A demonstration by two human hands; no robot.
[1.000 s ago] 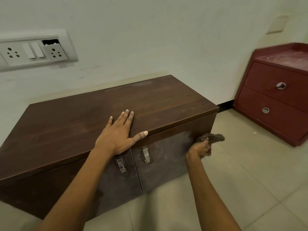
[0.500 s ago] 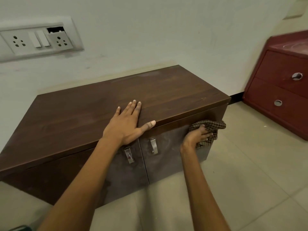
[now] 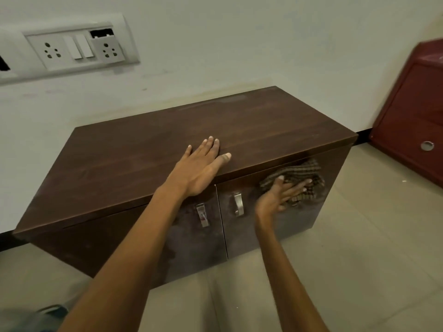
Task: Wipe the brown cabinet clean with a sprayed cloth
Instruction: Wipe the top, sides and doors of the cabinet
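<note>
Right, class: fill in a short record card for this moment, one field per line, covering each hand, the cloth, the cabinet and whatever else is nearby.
left hand: flat, palm down on the top of the brown cabinet, near its front edge
right hand: fingers spread, pressing the cloth against the right door
cloth: checked, bunched, on the upper part of the right door
doors: two, shut, each with a metal handle
door surface: dull smears visible
nearby: red drawer unit to the right, socket panel on the wall
</note>
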